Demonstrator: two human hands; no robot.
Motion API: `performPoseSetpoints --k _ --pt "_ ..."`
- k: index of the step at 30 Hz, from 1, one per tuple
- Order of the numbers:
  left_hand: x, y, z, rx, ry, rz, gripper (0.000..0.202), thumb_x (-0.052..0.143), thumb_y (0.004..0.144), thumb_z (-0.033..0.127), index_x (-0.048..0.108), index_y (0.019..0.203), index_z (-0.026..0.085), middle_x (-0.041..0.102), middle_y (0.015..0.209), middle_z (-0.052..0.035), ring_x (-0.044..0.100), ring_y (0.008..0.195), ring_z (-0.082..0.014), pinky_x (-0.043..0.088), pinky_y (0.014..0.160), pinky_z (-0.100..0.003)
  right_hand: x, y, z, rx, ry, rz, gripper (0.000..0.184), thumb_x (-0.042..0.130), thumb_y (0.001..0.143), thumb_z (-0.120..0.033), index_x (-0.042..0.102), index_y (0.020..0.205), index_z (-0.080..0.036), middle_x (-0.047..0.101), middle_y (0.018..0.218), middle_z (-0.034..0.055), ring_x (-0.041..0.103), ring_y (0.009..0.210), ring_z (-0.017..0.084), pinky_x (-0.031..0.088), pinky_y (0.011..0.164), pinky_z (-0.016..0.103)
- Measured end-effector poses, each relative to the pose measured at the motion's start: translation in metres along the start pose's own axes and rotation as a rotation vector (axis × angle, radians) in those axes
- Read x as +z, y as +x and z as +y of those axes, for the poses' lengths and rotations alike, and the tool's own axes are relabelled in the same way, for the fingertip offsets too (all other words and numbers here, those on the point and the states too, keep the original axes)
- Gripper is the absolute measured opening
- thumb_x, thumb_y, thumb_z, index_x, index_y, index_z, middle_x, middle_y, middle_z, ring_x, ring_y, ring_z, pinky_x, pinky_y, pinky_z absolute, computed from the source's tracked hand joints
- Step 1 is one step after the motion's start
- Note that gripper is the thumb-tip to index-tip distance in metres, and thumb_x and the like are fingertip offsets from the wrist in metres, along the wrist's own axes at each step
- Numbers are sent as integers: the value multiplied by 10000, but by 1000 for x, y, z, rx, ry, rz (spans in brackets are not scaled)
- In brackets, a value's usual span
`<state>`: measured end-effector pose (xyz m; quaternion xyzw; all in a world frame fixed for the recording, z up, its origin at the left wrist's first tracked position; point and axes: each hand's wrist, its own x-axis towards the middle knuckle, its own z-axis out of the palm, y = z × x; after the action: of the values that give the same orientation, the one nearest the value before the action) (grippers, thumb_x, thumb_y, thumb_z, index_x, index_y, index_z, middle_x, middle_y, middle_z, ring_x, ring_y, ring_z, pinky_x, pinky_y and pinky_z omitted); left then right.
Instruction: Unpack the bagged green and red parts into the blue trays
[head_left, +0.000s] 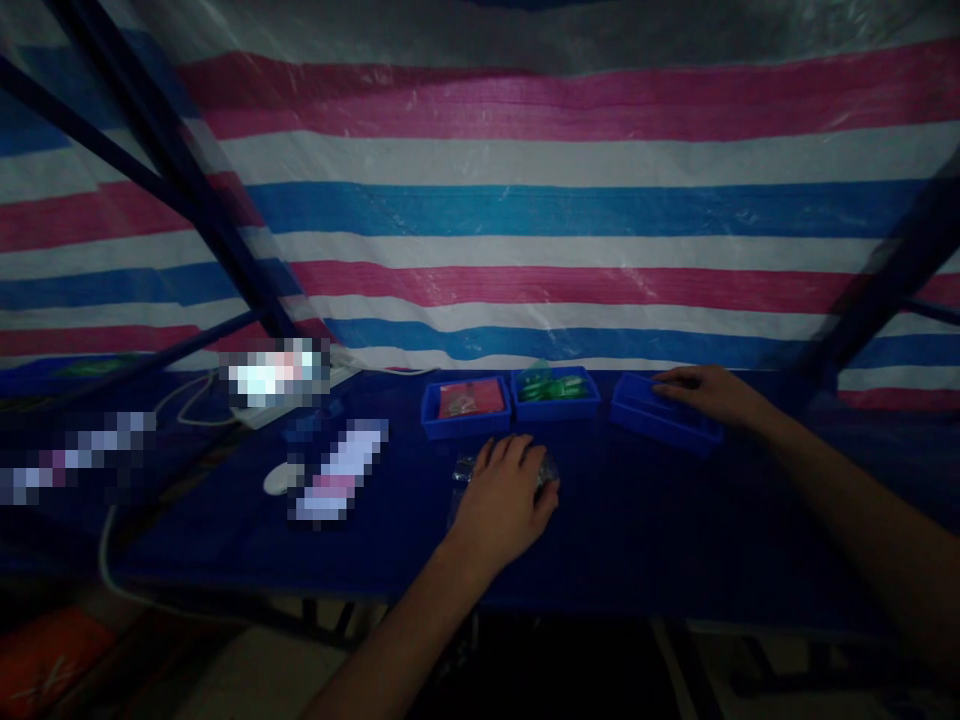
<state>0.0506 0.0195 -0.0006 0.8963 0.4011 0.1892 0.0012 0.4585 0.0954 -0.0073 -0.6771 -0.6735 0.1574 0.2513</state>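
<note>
My left hand [504, 505] rests palm down on the table, its fingers curled over a crinkled clear plastic bag [465, 468] that shows on both sides of the hand. At the right, my right hand [701, 392] reaches over a blue tray [664, 425], fingers stretched out toward the inside; no held item shows in it. What lies in that tray is too dark to make out. Just beyond my left hand stands a blue tray [454, 430] with a pink packet [472, 397] in it. Beside it, another blue tray [559, 408] contains green wrapped pieces [559, 386].
On the left of the blue table [637, 540] lie a blurred-out phone-shaped object [341, 470] and a white round object [283, 478]. A white power strip [262, 412] with cables sits farther back. Blue metal posts [225, 260] and a striped sheet [525, 210] stand behind.
</note>
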Motion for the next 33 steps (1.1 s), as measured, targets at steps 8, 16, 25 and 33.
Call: performPoseSetpoints --k 8,16,25,33 --pt "-19 50 -12 107 -7 205 354 513 990 347 577 1309 208 559 1331 -101 447 1314 -301 362 1139 -534 10 -14 -36 -102 -55 317 489 468 941 -639 740 1113 -270 756 1114 84 693 1018 342 531 928 556" --pt "18 91 -42 69 -18 198 179 607 921 214 694 1077 196 598 1191 -91 505 1192 -293 427 1044 -518 8 -30 -61 -484 -103 115 338 555 928 -561 735 1084 -323 742 1103 52 644 1110 329 479 1032 562" --pt "16 81 -49 200 -253 252 183 564 939 134 687 1072 162 549 1249 -86 566 1146 -212 484 1057 -414 4 -33 -56 -494 -112 280 339 574 932 -505 703 1159 -288 712 1182 83 613 1190 339 449 1079 566" --pt "6 63 -24 231 -363 364 197 517 1002 205 668 1128 206 552 1270 -76 512 1312 -206 396 1191 -473 12 -56 -97 -507 170 115 1190 882 644 -507 184 1595 -354 410 1588 76 425 1418 407 348 1169 642"
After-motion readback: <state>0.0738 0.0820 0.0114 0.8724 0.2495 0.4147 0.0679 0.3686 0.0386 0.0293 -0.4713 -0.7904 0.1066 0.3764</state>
